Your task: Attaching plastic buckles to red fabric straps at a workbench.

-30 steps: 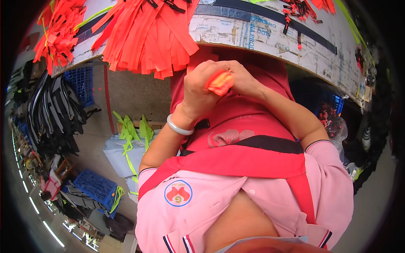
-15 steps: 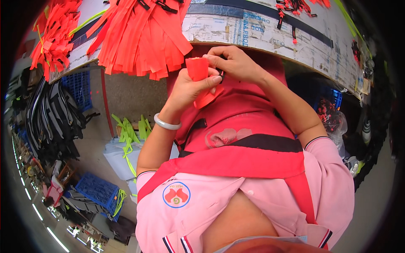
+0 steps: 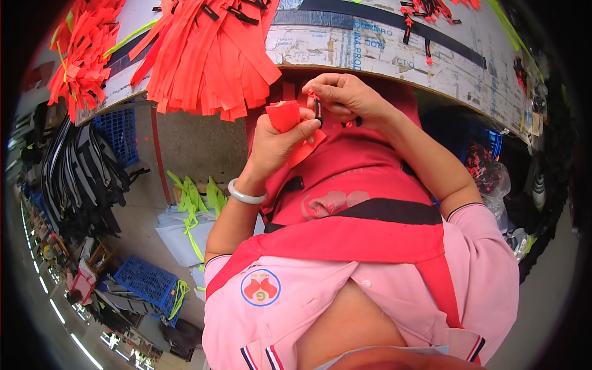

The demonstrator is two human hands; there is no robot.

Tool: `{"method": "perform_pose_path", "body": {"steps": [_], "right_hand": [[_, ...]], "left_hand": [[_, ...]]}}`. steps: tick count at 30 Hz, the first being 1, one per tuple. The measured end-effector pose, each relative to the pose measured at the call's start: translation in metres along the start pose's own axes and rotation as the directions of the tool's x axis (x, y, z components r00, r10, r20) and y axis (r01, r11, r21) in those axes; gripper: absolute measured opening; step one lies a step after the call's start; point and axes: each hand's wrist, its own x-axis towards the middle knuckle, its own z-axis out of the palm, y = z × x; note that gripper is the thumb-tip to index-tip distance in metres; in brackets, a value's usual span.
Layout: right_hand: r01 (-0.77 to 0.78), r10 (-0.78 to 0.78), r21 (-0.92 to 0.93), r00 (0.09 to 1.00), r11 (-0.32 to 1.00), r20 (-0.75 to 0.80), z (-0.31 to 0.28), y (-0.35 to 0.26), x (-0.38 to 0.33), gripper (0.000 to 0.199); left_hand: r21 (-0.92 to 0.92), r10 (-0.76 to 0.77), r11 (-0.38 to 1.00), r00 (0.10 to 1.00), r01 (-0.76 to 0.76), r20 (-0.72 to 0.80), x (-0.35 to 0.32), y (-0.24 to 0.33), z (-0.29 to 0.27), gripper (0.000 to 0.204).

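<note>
In front of my apron, my left hand (image 3: 277, 140) is closed around a folded red fabric strip (image 3: 283, 115). The strip's upper end stands above my fingers, and a lower part hangs below my thumb. My right hand (image 3: 353, 97) pinches a small black tab with a red end (image 3: 319, 112) just beside the strip. Another small dark piece (image 3: 353, 122) shows under the curled fingers of that hand. Whether the tab is joined to the strip, I cannot tell.
A thick bundle of red strips (image 3: 213, 68) with black tabs hangs over the edge of the worn worktable (image 3: 394, 58). More black-and-red tabs (image 3: 419, 12) lie at its back right. Black and grey straps (image 3: 77, 179) and a blue crate (image 3: 145, 280) are at the left.
My left hand has lowered slightly and the strip's top has tilted left. My right hand has drawn a little away from it, and the black tab now shows between the hands.
</note>
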Motion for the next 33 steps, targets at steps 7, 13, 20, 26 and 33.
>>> {"method": "perform_pose_path", "body": {"steps": [7, 13, 20, 26, 33], "right_hand": [[0.118, -0.114, 0.049, 0.99, 0.992, -0.08, 0.018, -0.012, -0.01, 0.025], [0.212, -0.218, -0.062, 0.968, 0.975, -0.125, 0.02, -0.037, -0.028, 0.023], [0.277, -0.332, -0.29, 0.929, 0.916, -0.162, 0.048, -0.029, -0.031, 0.019], [0.267, -0.347, -0.374, 0.923, 0.888, -0.166, 0.057, -0.039, -0.038, 0.02], [0.346, -0.411, -0.356, 0.903, 0.868, -0.125, 0.076, -0.029, -0.031, 0.019]], "left_hand": [[0.045, 0.055, 0.997, 0.998, -0.056, 0.022, 0.002, -0.004, 0.007, 0.011], [0.092, 0.168, 0.982, 0.984, -0.162, -0.055, 0.004, 0.021, -0.006, 0.021], [0.443, 0.382, 0.847, 0.916, -0.295, -0.121, 0.007, 0.018, -0.002, 0.016], [0.098, 0.202, 0.977, 0.966, -0.187, -0.164, 0.008, 0.017, -0.004, 0.015], [0.039, 0.331, 0.943, 0.925, -0.33, -0.187, 0.015, 0.013, 0.005, 0.015]]}}
